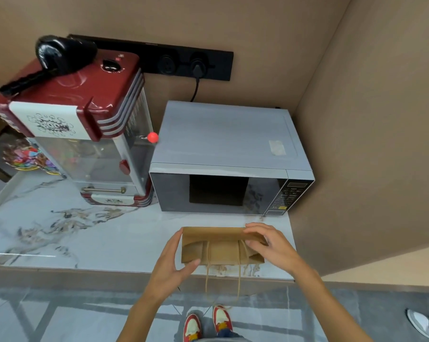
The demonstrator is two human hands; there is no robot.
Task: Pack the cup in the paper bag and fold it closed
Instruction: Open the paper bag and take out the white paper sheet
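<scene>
Your paper bag (222, 245) stands on the marble counter (85, 238) near its front edge, just in front of the microwave (230, 169); its top is folded over toward you, and its twine handles (223, 280) hang down past the counter edge; the cup cannot be seen. Your left hand (171, 262) cups the bag's left side, thumb against the front lower corner, its grip closed on the bag; your right hand (270, 243) pinches the folded flap at the right end; a red popcorn machine (85, 119) stands left of the microwave.
</scene>
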